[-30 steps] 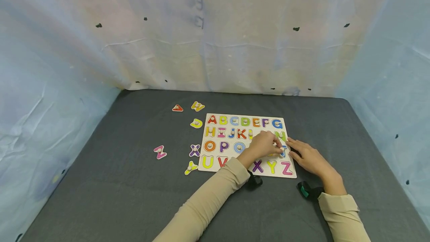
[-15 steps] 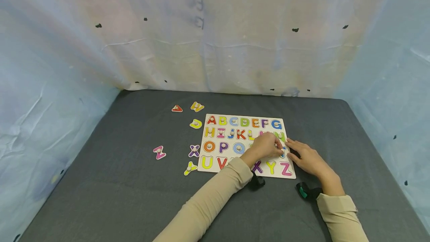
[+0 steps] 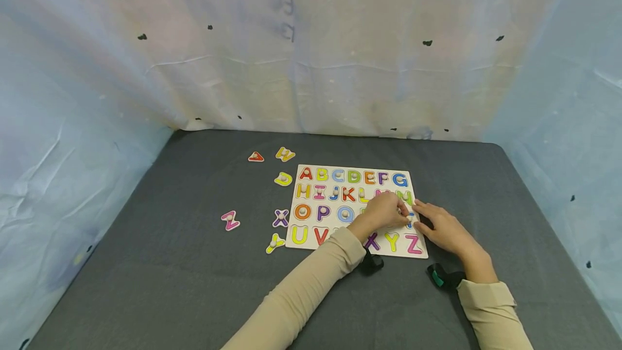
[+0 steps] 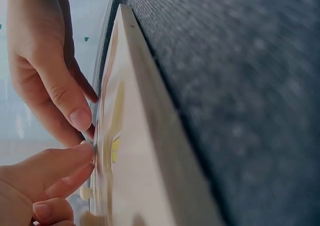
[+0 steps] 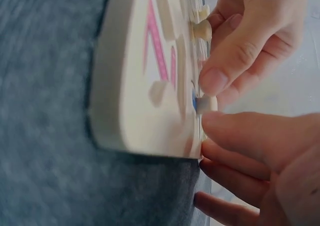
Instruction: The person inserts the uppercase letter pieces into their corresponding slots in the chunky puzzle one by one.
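The white alphabet puzzle board lies on the dark table. Over its right part is my left hand, fingertips at the knob of the blue letter T piece, which it pinches. That wooden knob shows between both hands' thumbs in the right wrist view. My right hand rests at the board's right edge with fingers extended, its thumb against or very near the knob. Part of the third row is hidden under my left hand. In the left wrist view, the fingertips of my left hand and right hand almost meet.
Loose letter pieces lie left of the board: a purple X, a yellow Y, a pink Z, a yellow U, a yellow W and a red V. Printed bottom-row letters, such as Z, show without knobs.
My left hand has shifted slightly right and down at the letter T piece, still at its knob. My right hand stays by the board's edge, nearly unmoved.
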### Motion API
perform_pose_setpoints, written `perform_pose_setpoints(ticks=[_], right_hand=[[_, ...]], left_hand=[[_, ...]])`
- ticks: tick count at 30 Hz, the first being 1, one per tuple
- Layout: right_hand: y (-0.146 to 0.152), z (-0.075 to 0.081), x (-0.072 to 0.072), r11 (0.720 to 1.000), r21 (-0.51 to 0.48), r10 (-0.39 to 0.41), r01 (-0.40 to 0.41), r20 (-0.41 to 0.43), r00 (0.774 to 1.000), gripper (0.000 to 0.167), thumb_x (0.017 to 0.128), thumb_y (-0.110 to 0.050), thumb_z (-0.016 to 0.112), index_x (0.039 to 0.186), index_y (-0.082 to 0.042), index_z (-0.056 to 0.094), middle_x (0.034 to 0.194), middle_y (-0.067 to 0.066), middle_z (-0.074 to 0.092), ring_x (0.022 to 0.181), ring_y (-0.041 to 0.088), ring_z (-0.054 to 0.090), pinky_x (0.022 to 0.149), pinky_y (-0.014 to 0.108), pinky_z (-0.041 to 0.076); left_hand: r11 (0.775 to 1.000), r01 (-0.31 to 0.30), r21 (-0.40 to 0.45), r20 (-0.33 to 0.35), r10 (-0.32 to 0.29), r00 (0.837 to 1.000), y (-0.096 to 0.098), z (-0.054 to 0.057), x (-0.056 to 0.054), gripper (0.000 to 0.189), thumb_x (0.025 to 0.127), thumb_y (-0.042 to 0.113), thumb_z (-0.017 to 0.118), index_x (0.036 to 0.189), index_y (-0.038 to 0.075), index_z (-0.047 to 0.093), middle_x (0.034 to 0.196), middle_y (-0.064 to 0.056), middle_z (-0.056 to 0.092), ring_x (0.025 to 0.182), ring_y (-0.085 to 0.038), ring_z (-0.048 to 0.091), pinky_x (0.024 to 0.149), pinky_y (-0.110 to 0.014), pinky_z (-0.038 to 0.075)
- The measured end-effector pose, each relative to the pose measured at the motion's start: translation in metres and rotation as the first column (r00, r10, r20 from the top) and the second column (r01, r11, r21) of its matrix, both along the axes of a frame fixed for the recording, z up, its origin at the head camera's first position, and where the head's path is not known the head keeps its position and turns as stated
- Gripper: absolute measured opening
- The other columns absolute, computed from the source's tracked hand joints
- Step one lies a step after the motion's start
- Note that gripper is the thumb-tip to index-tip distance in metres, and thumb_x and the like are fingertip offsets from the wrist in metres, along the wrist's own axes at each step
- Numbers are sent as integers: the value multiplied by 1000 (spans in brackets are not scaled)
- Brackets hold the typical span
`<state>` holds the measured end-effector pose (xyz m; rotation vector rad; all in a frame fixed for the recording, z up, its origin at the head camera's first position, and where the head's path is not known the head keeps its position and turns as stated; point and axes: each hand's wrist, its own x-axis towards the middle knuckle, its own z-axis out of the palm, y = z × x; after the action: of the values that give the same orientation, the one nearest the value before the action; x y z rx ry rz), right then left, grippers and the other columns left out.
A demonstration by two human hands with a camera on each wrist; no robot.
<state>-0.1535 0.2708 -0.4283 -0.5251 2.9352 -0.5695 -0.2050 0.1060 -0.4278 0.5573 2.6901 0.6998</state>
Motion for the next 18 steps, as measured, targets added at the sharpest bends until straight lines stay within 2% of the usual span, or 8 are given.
perform_pose_setpoints(ticks=[5,10,15,18], right_hand=[[-3,0,-2,1000,3,-1,1,0,1000,50,91,-17,62,134,5,52,144,28,45,132,50,41,106,64,34],[-7,-1,-3,1000,-25,-5,6,35,999,51,92,-19,61,137,2,50,148,29,39,135,51,36,106,65,32],[-13,-1,-5,1000,-30,-5,7,78,997,52,92,-24,61,140,-5,49,151,29,34,137,52,33,105,68,31],[-16,0,-6,1000,-14,-4,5,105,994,53,92,-25,60,141,-8,49,153,29,31,139,52,30,106,68,29]], left_hand=[[1000,15,8,-12,-15,1000,-8,1,0,15,84,36,74,95,27,77,98,10,71,69,-3,50,61,-16,36],[999,45,23,-39,-44,998,-22,5,0,16,85,34,73,97,25,78,103,8,71,72,-4,50,62,-16,36],[995,63,80,-33,-61,998,-42,9,1,17,85,31,73,99,22,77,105,8,74,76,-5,54,63,-15,38],[990,63,126,-26,-60,998,-55,12,1,19,85,31,73,101,21,77,108,5,74,84,-8,60,68,-16,42]])
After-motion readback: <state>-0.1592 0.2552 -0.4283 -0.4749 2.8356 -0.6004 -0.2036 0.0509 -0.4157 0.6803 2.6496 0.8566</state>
